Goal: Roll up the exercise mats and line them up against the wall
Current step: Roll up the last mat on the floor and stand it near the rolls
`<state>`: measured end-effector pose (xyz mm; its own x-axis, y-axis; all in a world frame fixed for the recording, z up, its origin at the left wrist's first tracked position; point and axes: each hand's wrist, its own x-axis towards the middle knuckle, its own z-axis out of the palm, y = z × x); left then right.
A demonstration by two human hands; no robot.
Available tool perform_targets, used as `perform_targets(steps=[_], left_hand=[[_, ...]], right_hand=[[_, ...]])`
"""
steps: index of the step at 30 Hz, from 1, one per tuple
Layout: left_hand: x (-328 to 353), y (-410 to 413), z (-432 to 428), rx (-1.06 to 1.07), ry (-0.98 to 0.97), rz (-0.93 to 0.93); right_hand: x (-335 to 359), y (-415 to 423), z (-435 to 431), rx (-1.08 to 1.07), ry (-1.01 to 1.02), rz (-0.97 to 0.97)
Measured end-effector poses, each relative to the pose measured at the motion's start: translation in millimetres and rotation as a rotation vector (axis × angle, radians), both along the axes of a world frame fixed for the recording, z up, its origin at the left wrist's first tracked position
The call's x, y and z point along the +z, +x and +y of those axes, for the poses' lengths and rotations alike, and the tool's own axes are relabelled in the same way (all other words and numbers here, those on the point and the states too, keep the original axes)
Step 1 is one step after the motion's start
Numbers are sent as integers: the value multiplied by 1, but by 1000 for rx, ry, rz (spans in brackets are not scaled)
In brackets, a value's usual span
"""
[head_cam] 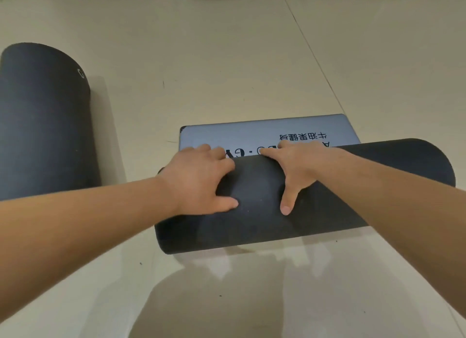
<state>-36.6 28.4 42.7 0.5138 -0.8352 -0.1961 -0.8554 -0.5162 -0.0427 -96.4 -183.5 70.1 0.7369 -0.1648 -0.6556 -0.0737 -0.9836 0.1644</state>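
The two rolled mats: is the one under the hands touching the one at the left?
Apart. The head view shows bare floor between the mat being rolled and the finished roll at left.

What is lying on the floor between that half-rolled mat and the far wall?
Nothing visible: beyond the mat and its unrolled grey end, bare floor runs to the wall. The rolled mat lies off to the left.

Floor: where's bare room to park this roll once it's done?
Bare floor beyond the grey flap, up to the far wall, and right of the mat roll. Left is tighter: finished roll lies there. Both hands rest on the roll.
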Motion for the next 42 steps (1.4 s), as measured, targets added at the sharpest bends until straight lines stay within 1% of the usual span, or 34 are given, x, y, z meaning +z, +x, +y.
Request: perform_targets(steps=[2, 4, 6, 8, 9, 11, 13, 14, 17, 18, 20, 22, 23, 24, 25, 28, 29, 31, 34, 36, 38, 40, 42], left_hand=[[-14, -19, 5, 0, 136, 33], [-32, -27, 10, 59, 220, 75], [-44, -19, 12, 101, 193, 99], [-46, -8, 8, 101, 145, 111], [-46, -3, 7, 95, 137, 115], [-42, 10, 3, 75, 135, 129], [-34, 27, -1, 58, 146, 156], [-29, 37, -3, 59, 144, 179], [-21, 58, -7, 91, 111, 245], [-21, 60, -6, 102, 91, 223], [-25, 59, 4, 118, 33, 104], [-37, 52, 22, 94, -95, -23], [-45, 45, 29, 81, -164, -63], [-51, 39, 34, 76, -190, -81], [-56, 32, 35, 84, -133, -71], [-68, 20, 32, 114, 219, -39], [-71, 17, 31, 121, 260, -57], [-73, 16, 28, 127, 257, -96], [-65, 25, 24, 137, 229, -93], [-53, 35, 20, 111, 201, -68], [-43, 43, 15, 96, 172, -39], [-35, 44, 14, 100, 160, 1], [-29, 36, 11, 125, 144, 81]], right_hand=[[0, 7, -1, -60, 28, -74], [-1, 9, 2, -70, -14, -181], [-1, 8, 7, -39, -70, -306], [-4, 4, 11, 4, -60, -366], [-5, 0, 13, 15, -25, -353], [-8, -7, 13, 29, 24, -244], [-13, -11, 14, 41, 0, -126], [-18, -12, 14, 46, -37, -99], [-32, -3, 13, 94, -153, -142], [-35, 2, 12, 105, -168, -159], [-35, 16, 7, 106, -145, -170], [-30, 29, 0, 86, -96, -170], [-28, 35, -4, 73, -70, -173], [-26, 39, -6, 59, -45, -181], [-27, 40, -8, 47, -23, -197], [-37, 28, -10, 20, 6, -320], [-41, 20, -10, 21, -3, -372], [-48, 4, -12, 42, -28, -449], [-55, -10, -14, 78, -76, -440], [-61, -13, -14, 77, -119, -407], [-67, -13, -16, 71, -147, -429], [-66, -10, -20, 66, -140, -456], [-60, -9, -27, 73, -110, -455]])
